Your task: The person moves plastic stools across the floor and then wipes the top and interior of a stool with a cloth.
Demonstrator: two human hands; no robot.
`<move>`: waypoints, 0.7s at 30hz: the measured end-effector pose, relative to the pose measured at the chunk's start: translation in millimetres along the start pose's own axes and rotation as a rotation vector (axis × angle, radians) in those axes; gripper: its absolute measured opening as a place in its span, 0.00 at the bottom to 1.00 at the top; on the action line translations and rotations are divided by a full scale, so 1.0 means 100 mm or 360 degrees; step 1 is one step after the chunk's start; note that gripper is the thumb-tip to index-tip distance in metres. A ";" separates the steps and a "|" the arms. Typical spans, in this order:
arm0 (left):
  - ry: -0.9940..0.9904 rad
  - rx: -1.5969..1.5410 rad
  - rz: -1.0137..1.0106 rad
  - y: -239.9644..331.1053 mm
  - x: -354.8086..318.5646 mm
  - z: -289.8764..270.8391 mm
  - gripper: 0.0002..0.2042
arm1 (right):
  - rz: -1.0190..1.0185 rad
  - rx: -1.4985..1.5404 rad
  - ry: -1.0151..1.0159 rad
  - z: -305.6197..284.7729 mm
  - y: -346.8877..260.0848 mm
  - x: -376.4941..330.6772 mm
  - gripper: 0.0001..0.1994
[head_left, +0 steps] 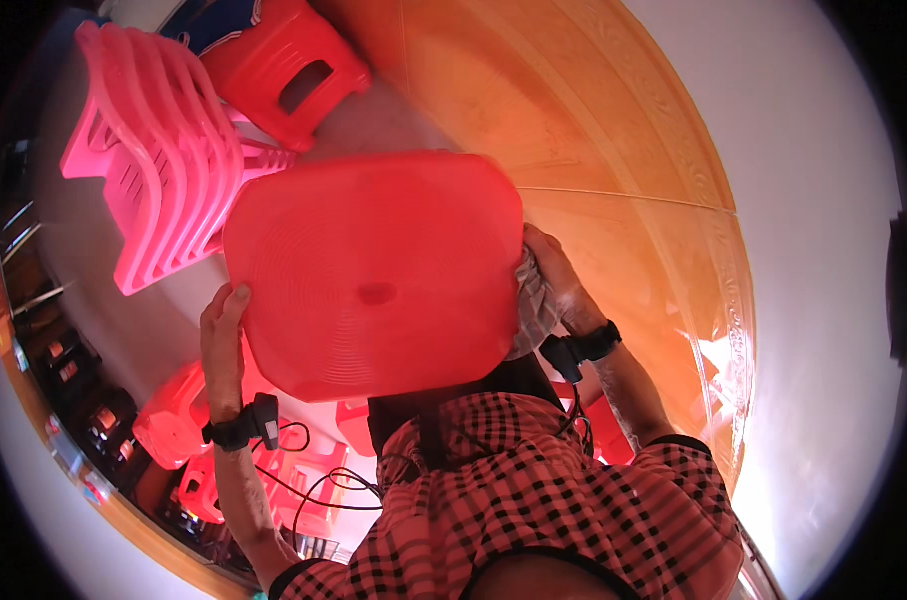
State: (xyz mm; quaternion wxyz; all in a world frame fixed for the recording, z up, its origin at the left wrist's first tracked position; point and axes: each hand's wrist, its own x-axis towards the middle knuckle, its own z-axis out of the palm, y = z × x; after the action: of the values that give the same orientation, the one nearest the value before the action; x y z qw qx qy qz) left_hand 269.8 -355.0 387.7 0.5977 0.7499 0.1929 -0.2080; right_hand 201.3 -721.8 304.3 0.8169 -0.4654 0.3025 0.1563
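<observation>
A red plastic stool (374, 225) is held up in front of my body, its ringed seat with a small central hole facing me. My left hand (223, 325) grips its left edge, thumb on the near side and the other fingers partly hidden. On the opposite edge, my right hand (554, 270) is closed round a crumpled grey cloth (537, 312) that presses against the stool's side. The stool hides the ends of my right fingers. Both wrists wear black bands, with dark cables hanging near my checked shirt.
At the upper left stands a stack of pink plastic chairs (169, 160), beside another red stool (284, 75). An orange-brown wooden surface (614, 120) with a carved border curves along the right. More red stools (174, 415) and dark shelves (74, 370) lie at the lower left.
</observation>
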 end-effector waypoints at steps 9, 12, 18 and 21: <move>-0.0016 -0.0093 0.0101 0.05 -0.50 0.13 0.18 | -0.0134 -0.0170 -0.0017 -0.18 -0.31 -0.26 0.13; 0.0007 -0.0218 0.0187 -0.06 -0.55 0.05 0.19 | -0.0250 -0.0171 -0.0039 -0.09 -0.33 -0.49 0.14; -0.0090 -0.0060 0.0421 0.01 -0.77 -0.03 0.22 | -0.0531 -0.0465 -0.0013 0.09 -0.32 -1.12 0.18; -0.0157 -0.0017 0.0459 0.00 -0.87 -0.09 0.23 | -0.0587 -0.0560 0.0049 0.10 -0.21 -1.31 0.20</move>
State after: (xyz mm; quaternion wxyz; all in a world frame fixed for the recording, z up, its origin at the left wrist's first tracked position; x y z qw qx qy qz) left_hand 197.6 -349.8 436.1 0.6342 0.7554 0.0548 -0.1555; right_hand 115.1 -721.1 406.3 0.7334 -0.6501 0.1931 0.0479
